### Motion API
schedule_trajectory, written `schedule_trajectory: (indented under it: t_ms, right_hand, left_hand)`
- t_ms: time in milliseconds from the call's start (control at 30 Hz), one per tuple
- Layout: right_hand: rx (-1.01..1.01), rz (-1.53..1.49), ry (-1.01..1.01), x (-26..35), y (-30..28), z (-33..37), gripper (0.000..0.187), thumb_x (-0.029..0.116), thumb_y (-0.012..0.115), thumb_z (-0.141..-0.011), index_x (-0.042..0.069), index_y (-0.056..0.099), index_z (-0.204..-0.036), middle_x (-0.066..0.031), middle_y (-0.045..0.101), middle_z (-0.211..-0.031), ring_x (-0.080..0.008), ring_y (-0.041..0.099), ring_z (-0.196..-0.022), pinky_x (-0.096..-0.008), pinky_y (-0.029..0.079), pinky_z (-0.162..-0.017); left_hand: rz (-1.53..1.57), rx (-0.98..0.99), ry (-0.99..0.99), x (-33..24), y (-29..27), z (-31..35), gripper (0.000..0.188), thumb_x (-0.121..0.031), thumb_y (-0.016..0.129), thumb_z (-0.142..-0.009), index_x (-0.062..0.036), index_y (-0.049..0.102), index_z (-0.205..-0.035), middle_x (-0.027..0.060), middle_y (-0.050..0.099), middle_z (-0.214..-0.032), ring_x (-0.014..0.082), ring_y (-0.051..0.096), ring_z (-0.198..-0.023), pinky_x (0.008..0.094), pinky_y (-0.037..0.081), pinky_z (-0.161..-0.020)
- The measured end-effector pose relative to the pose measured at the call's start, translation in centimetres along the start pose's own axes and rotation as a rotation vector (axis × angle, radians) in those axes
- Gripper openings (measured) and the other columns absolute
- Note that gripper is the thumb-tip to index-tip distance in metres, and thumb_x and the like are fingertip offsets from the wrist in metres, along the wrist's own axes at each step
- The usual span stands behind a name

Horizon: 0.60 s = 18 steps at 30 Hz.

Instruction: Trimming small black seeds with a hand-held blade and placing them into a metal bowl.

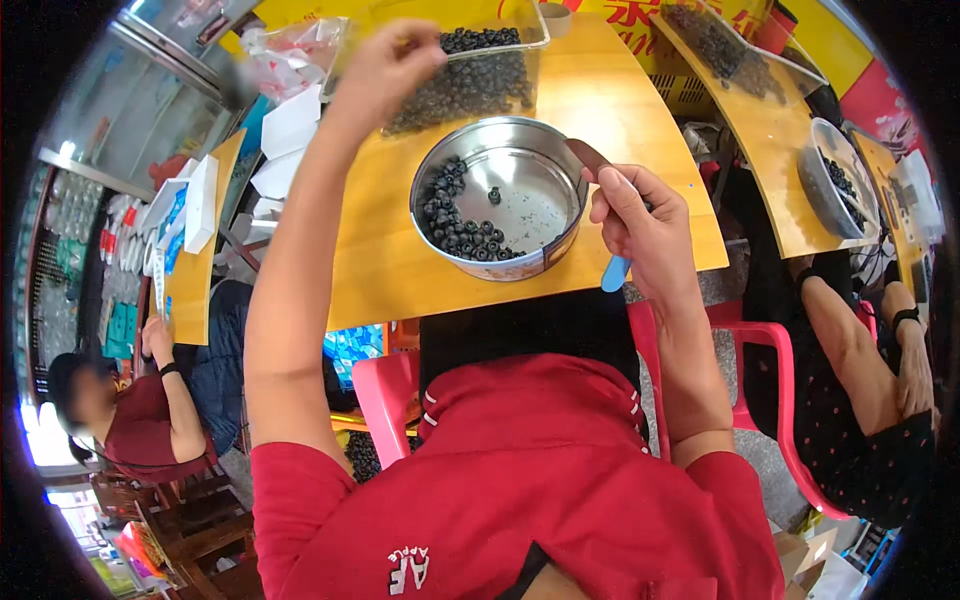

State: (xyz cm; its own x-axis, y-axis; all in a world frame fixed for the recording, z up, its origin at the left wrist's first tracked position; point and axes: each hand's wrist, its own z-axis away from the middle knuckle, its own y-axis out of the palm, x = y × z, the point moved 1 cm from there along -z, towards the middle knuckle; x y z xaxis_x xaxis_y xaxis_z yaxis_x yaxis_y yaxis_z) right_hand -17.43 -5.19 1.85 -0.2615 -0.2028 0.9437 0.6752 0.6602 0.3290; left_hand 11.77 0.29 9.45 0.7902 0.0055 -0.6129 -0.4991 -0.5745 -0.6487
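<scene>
A round metal tin (560, 205) stands at the table's near edge in front of me. Small dark round pieces (468, 240), like berries or beads, are heaped along its left side, with a few loose on its floor. My right hand (640, 215) is closed around a small knife (615, 273) with a blue handle, its blade pointing up over the tin's right rim. Something dark shows at its fingers, too small to name. My left hand (395, 70), fingers curled and slightly blurred, is raised over the left side of a clear plastic bin (538, 75) full of similar dark pieces.
White boxes (290, 125) and a crumpled plastic bag (290, 50) lie left of the bin. To the right, another wooden table (775, 160) holds a basin (840, 185). One person sits at the left, another at the right by a pink chair (775, 335).
</scene>
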Motion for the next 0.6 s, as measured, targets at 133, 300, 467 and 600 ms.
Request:
schedule_trajectory:
  t_ms: [133, 300, 467, 600]
  right_hand:
    - [0.01, 0.012, -0.005, -0.1, 0.1, 0.1, 0.024, 0.019, 0.057, -0.095, -0.002, 0.064, -0.103, 0.0001, 0.058, -0.068, -0.0008, 0.037, -0.045, -0.0168, 0.026, -0.04]
    - [0.039, 0.02, 0.01, -0.1, 0.3, 0.2, 0.024, 0.021, 0.058, -0.095, -0.001, 0.065, -0.101, 0.0, 0.06, -0.068, -0.0008, 0.04, -0.047, -0.0166, 0.029, -0.042]
    - [-0.015, -0.008, -0.003, -0.5, -0.1, -0.2, 0.022, 0.018, 0.057, -0.095, -0.001, 0.063, -0.104, 0.0002, 0.058, -0.07, -0.0005, 0.036, -0.045, -0.0164, 0.026, -0.04]
    - [-0.055, -0.022, -0.016, -1.5, 0.4, -0.5, 0.023, 0.019, 0.059, -0.094, 0.0, 0.062, -0.105, 0.0004, 0.058, -0.07, -0.0007, 0.038, -0.045, -0.0165, 0.027, -0.04]
  left_hand:
    - [-0.251, 0.517, 0.11, 0.8, 5.3, 5.8, 0.017, -0.018, 0.064, -0.084, -0.004, 0.066, -0.094, 0.012, 0.067, -0.085, 0.0229, 0.064, -0.08, 0.0346, 0.051, -0.073]
    - [-0.563, 0.606, 0.091, 0.1, 8.6, 8.7, 0.02, -0.019, 0.063, -0.081, -0.0039, 0.063, -0.093, 0.0174, 0.064, -0.095, 0.0353, 0.063, -0.09, 0.0451, 0.051, -0.078]
    - [-0.029, 0.389, 0.177, -2.4, 8.3, 8.9, 0.017, -0.009, 0.066, -0.079, -0.0016, 0.06, -0.093, 0.0125, 0.059, -0.092, 0.0253, 0.06, -0.08, 0.0354, 0.05, -0.07]
    - [0.217, 0.335, 0.093, -6.2, 7.3, 9.5, 0.02, -0.005, 0.067, -0.077, -0.0013, 0.061, -0.096, 0.007, 0.055, -0.084, 0.0157, 0.055, -0.072, 0.0279, 0.046, -0.063]
